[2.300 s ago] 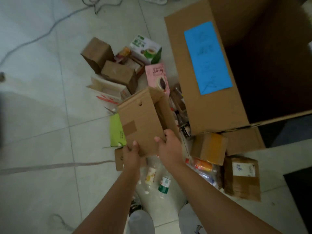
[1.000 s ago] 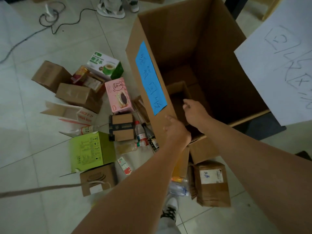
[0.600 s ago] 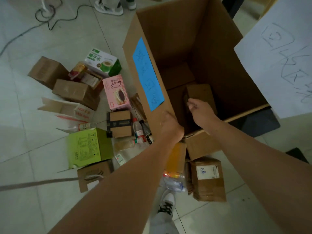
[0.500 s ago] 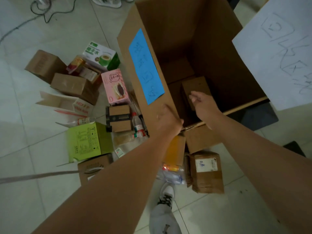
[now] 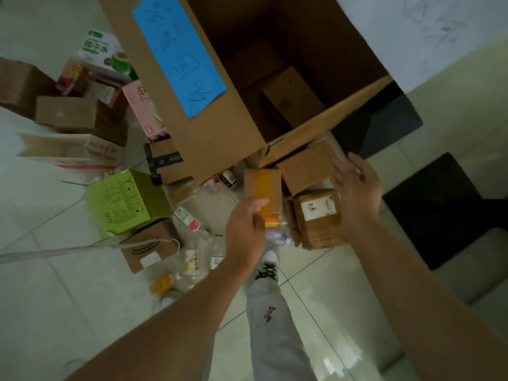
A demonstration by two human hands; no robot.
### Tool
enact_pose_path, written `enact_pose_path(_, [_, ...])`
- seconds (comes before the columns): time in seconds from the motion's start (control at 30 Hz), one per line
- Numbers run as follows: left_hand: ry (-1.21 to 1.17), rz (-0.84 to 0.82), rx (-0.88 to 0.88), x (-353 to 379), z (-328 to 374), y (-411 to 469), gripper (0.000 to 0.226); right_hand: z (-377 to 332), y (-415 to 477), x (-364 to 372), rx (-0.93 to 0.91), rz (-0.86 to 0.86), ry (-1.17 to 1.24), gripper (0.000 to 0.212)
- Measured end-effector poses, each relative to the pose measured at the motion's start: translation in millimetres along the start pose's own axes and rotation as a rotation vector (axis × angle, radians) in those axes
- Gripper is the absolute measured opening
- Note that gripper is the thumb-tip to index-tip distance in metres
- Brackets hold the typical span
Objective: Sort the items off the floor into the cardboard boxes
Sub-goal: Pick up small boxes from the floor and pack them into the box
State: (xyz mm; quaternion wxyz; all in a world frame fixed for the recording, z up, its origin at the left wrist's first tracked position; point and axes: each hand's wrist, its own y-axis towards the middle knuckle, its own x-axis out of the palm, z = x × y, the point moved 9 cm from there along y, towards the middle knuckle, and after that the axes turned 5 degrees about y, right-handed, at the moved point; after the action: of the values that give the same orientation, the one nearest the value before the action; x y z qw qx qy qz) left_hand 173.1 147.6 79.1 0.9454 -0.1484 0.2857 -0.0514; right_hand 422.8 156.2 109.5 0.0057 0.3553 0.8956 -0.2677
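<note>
The big cardboard box [image 5: 220, 133] stands open at the far middle of the floor [image 5: 55, 298], a blue label [image 5: 176, 50] on its left wall and a smaller brown box [image 5: 291, 94] lying inside on its bottom. Items are spread on the floor to the left of it and along its near side. The left hand [image 5: 247, 224] reaches to a small taped box [image 5: 262, 185] just beside the big box's near corner; its fingers [image 5: 258, 203] lie over the near end of that box, but whether they are grasping it or only touching cannot be told. The right hand [image 5: 357, 188] is released, its fingers [image 5: 341, 171] spread and straight over the right edge of a plain brown box [image 5: 305, 166] that sits against the big box's near wall; the hand is blurred. A labelled parcel [image 5: 319, 215] lies on the floor between the two hands. Farther left are a green carton [image 5: 126, 202], a pink box [image 5: 143, 108], a handled brown box [image 5: 151, 248] and some clear bottles [image 5: 192, 259].
</note>
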Motion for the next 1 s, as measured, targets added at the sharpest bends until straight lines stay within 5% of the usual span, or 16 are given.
enact_pose_path(0.17, [0.058, -0.257, -0.478, 56.9, -81.8, -16.7, 0.033, 130.8, -6.0, -27.7, 0.340, 0.026, -0.154, 0.017])
enact_pose_path(0.27, [0.012, -0.319, -0.672, 82.9, -118.6, 5.5, 0.030, 186.3, 3.3, -4.9, 0.480, -0.147, -0.390, 0.019])
enact_pose_path(0.4, [-0.030, -0.105, -0.692, 88.2, -152.6, 61.2, 0.039, 222.8, 30.8, 21.3, 0.514, -0.237, -0.491, 0.031])
enact_pose_path(0.53, [-0.042, -0.093, -0.695, 106.1, -186.2, 101.6, 0.045, 238.8, 77.8, 53.9, 0.391, -0.257, -0.509, 0.030])
enact_pose_path(1.0, [-0.363, -0.378, -0.769, 156.4, -217.7, 116.4, 0.060, 281.9, 113.1, 135.5, 0.334, -0.377, -0.424, 0.062])
